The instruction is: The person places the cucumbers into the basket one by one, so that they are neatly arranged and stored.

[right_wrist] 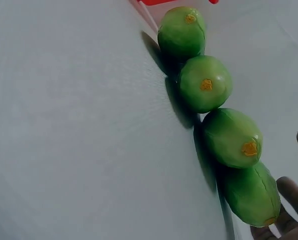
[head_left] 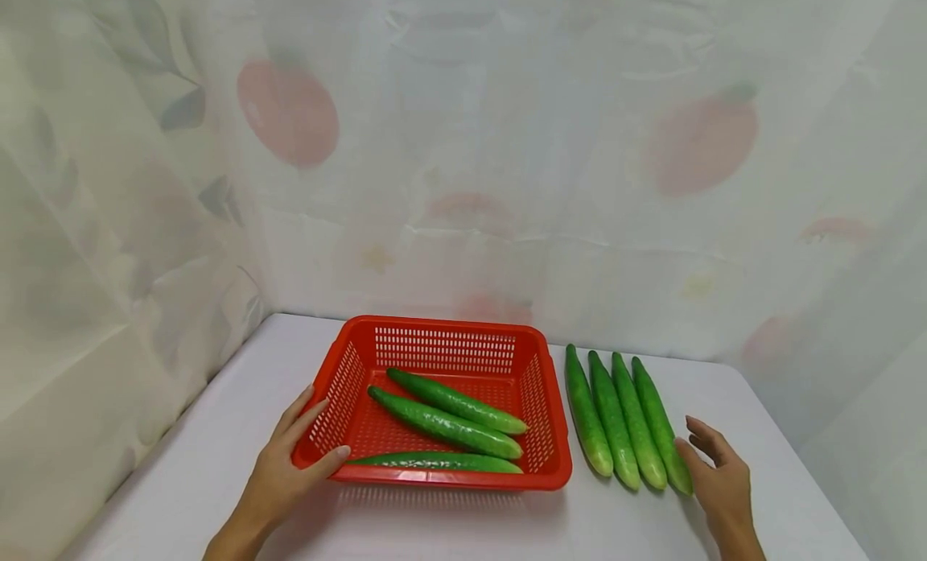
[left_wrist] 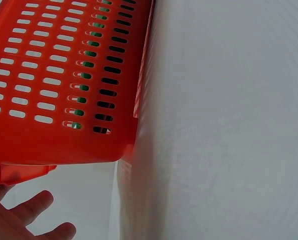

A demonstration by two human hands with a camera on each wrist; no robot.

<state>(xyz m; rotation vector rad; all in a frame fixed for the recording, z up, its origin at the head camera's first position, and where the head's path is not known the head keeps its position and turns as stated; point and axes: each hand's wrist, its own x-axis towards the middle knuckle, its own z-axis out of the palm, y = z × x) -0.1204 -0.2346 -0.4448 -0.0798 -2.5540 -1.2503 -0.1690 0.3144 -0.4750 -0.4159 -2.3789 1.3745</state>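
My left hand [head_left: 286, 464] is at the near left corner of a red plastic basket [head_left: 442, 479], thumb over the front rim and fingers spread along the left side. In the left wrist view, the left fingers [left_wrist: 33, 206] appear beside the basket's perforated wall. Inside the basket lie a front cucumber [head_left: 442, 462], a middle cucumber [head_left: 442, 422] and a back cucumber [head_left: 456, 400]. My right hand [head_left: 720, 476] is beside the rightmost cucumber [head_left: 657, 424] of a row on the table, thumb right at its side, fingers loosely bent and apart from it.
Several cucumbers lie side by side right of the basket, among them a left one [head_left: 587, 412], their pale ends towards me. The white table [head_left: 615, 529] carries everything. A fruit-patterned curtain [head_left: 507, 183] hangs along its back and sides.
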